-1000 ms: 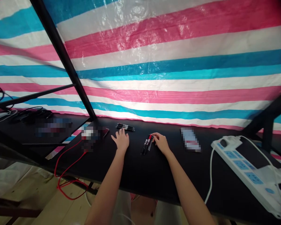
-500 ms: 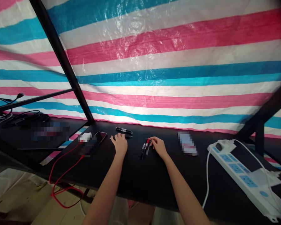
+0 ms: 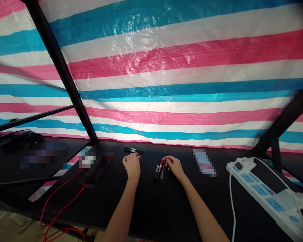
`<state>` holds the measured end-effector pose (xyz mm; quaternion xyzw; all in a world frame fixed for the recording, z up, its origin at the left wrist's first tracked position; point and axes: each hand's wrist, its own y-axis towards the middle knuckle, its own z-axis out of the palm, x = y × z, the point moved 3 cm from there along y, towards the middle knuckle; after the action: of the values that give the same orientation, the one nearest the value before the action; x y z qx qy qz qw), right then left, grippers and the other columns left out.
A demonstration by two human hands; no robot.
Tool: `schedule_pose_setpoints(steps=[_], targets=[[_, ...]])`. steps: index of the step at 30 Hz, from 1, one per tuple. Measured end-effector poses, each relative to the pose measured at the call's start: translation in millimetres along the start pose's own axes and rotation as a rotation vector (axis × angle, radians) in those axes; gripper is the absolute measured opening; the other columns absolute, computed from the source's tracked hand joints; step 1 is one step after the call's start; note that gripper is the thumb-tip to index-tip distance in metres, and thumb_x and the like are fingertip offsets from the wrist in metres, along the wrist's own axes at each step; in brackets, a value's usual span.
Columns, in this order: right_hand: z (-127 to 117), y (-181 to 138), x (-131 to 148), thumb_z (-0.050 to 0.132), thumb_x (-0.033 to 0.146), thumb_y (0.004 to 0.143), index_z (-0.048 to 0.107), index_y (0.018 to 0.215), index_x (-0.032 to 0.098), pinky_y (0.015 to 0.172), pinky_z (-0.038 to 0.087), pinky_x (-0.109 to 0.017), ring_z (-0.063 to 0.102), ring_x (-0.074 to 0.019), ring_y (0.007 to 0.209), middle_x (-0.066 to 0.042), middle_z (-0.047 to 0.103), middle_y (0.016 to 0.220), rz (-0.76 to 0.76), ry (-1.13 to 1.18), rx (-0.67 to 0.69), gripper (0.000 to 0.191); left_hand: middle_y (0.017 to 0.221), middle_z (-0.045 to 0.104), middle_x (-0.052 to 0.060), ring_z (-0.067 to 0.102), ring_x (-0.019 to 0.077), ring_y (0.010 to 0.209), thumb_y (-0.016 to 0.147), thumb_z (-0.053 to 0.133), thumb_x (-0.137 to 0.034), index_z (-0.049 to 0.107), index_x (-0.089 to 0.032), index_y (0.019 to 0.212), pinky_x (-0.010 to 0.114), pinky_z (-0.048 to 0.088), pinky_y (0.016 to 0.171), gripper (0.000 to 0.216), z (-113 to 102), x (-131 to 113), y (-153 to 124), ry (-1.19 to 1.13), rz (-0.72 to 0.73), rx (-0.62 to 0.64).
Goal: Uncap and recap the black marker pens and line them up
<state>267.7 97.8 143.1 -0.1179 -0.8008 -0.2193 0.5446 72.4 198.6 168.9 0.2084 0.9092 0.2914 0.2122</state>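
Note:
My left hand (image 3: 132,166) is closed, its fingers curled round a dark pen (image 3: 143,152) that slants up past the fingertips; most of that pen is hidden. Just behind it, black markers (image 3: 131,149) lie side by side on the black table (image 3: 151,205). My right hand (image 3: 175,167) rests on the tabletop with bent fingers apart, the fingertips at the top end of a small row of pens. In that row are a black-and-white marker (image 3: 157,170), a red-capped marker (image 3: 161,164) and a slim clear pen (image 3: 162,173).
A blurred-out phone-shaped item (image 3: 204,163) lies right of my right hand. Further right is a white power strip (image 3: 260,191) with plugs and cables. On the left, a white charger (image 3: 88,159) and red cables (image 3: 63,198) lie near pixelated items. Striped sheeting (image 3: 166,84) hangs behind.
The pen under my left hand has turned from lying flat to slanting upward, and that hand's spread fingers have closed. My right hand stays beside the pen row. The view has tilted up slightly.

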Motion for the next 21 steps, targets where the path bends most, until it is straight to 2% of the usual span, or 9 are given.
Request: schedule_pose_setpoints(steps=[4,7,10,14,21], targets=[[-1.5,2.9,1.4,0.045,0.037,0.077,0.063,0.093,0.015,0.042,0.034,-0.021,0.043,-0.0083,0.041,0.000,0.058,0.060,0.011,0.082,0.023,0.032,0.081,0.063,0.003,0.053,0.0156,0.076,0.087,0.042,-0.026,0.054,-0.019,0.095,0.036,0.033,0.087,0.017,4.5,-21.0,-0.5,-0.278,0.107,0.077],[-1.6,4.0,3.0,0.052,0.042,0.074,0.062,0.102,0.015,0.041,0.031,-0.020,0.042,-0.0078,0.044,0.000,0.059,0.063,0.029,0.137,0.073,0.040,0.084,0.062,0.001,0.053,0.0142,0.079,0.085,0.045,-0.027,0.054,-0.020,0.095,0.031,0.036,0.083,0.015,5.1,-35.1,-5.9,-0.396,0.259,0.157],[-2.0,4.2,4.1,0.056,0.045,0.071,0.062,0.107,0.015,0.041,0.029,-0.020,0.043,-0.0079,0.046,-0.002,0.060,0.067,0.060,0.161,0.107,0.047,0.087,0.061,0.001,0.053,0.0140,0.082,0.086,0.045,-0.029,0.054,-0.020,0.094,0.030,0.036,0.082,0.015,3.0,-45.5,-12.0,-0.418,0.398,0.210],[-3.6,4.5,5.5,0.054,0.051,0.071,0.066,0.100,0.014,0.041,0.030,-0.020,0.044,-0.0083,0.048,-0.003,0.060,0.067,0.071,0.180,0.096,0.049,0.085,0.060,0.001,0.052,0.0149,0.080,0.087,0.042,-0.030,0.053,-0.019,0.093,0.031,0.035,0.080,0.017,-0.6,-53.5,-16.6,-0.375,0.527,0.254],[-5.9,6.3,0.2,0.058,0.049,0.069,0.069,0.090,0.013,0.041,0.031,-0.020,0.045,-0.0088,0.049,-0.004,0.061,0.068,0.079,0.220,0.048,0.043,0.087,0.060,0.002,0.052,0.0150,0.083,0.088,0.041,-0.030,0.055,-0.019,0.094,0.031,0.035,0.079,0.018,0.9,-50.6,-16.2,-0.366,0.540,0.252]])
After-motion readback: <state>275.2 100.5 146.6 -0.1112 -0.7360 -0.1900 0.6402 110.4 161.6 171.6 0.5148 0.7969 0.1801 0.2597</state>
